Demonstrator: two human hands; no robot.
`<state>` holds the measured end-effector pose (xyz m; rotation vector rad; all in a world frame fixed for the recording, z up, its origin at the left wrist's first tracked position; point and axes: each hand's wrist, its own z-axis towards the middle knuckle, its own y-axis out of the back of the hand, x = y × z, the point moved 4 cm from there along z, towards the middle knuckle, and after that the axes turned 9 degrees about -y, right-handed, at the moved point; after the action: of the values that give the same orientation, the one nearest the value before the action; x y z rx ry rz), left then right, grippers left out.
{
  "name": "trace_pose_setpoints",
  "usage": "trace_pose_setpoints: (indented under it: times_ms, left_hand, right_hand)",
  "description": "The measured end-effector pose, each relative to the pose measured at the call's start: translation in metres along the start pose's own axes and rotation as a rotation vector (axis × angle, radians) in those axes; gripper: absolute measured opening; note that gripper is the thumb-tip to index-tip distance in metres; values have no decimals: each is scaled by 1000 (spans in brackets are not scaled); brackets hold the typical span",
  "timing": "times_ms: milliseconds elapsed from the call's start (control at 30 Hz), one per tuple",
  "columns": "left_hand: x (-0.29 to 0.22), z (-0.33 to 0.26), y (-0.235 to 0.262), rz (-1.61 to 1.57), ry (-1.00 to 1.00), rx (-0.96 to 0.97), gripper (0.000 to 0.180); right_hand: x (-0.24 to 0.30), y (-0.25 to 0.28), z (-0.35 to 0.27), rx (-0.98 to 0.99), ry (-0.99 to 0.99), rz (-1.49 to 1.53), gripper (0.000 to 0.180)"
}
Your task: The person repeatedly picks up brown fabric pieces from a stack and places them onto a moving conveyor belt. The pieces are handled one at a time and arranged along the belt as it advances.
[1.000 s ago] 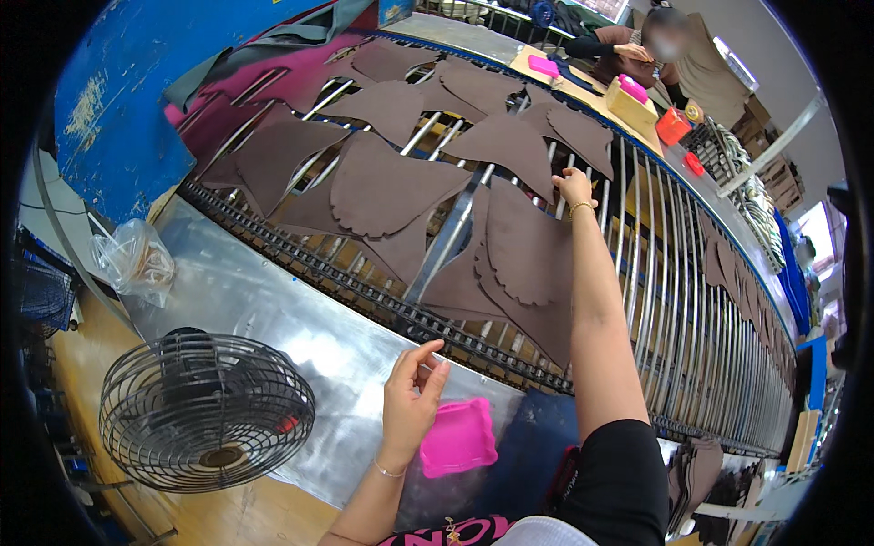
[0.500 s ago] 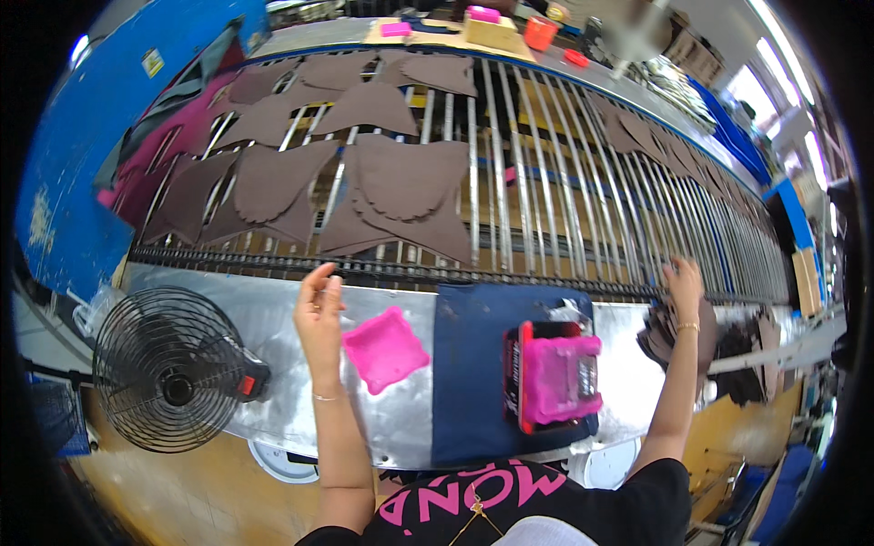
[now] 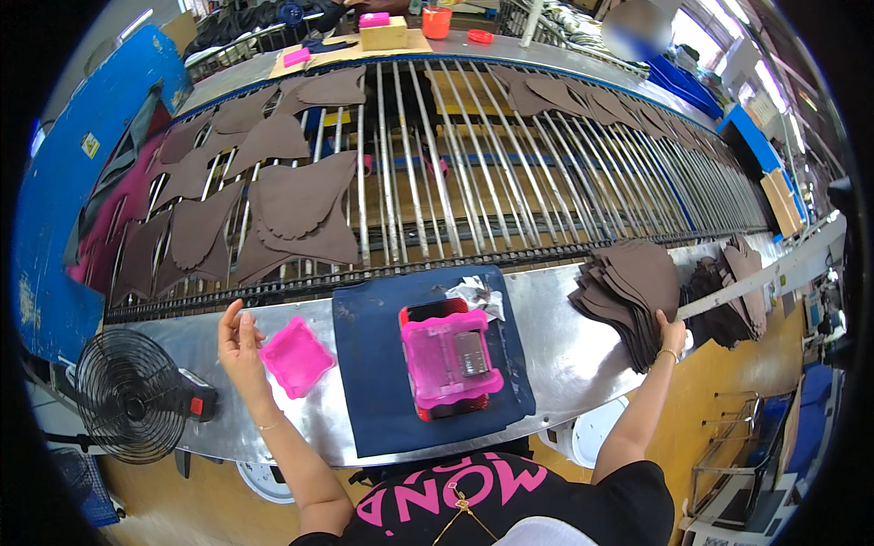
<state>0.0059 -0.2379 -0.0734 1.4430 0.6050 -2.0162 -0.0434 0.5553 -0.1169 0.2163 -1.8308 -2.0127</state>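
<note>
My right hand (image 3: 672, 335) is at the near right edge of a fanned stack of brown cut pieces (image 3: 628, 289), leather-like, on the metal table. Its fingers close on the edge of the stack; how many pieces they pinch I cannot tell. Loosely bent, with fingers apart and nothing in them, my left hand (image 3: 242, 338) hovers beside a pink square tray (image 3: 298, 358). Between my hands, on a dark blue mat (image 3: 369, 382), stands a pink, wavy-edged holder (image 3: 448, 359) with a red and black base. More brown pieces (image 3: 305, 205) lie on the conveyor's metal bars.
A black wire fan (image 3: 137, 400) stands at the left end of the metal table (image 3: 537, 291). The bar conveyor (image 3: 473, 164) runs along the table's far side, past a blue machine housing (image 3: 55, 209). Darker pieces (image 3: 715, 296) lie right of the stack, near a pale bar (image 3: 765, 278).
My right hand has moved from the conveyor's near edge down to the stack of brown pieces. The view has swung right; my left hand stays near the pink tray.
</note>
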Motion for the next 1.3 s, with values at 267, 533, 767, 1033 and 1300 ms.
trace_pose_setpoints:
  times_ms: [267,533,767,1033,1300]
  left_hand:
    - [-16,-7,-22,62,-17,51,27]
    - [-12,-3,-40,75,-65,162,29]
    - [-66,-14,-110,87,-120,379,28]
    - [-103,-26,-149,-163,44,630,39]
    - [-142,-4,-30,79,-197,364,18]
  right_hand:
    - [-15,3,16,133,84,279,57]
    - [12,73,-42,68,169,530,34]
    - [100,179,-129,79,553,984,26]
    - [191,188,-271,820,926,1442,21]
    - [205,143,-352,972,1355,1046,20]
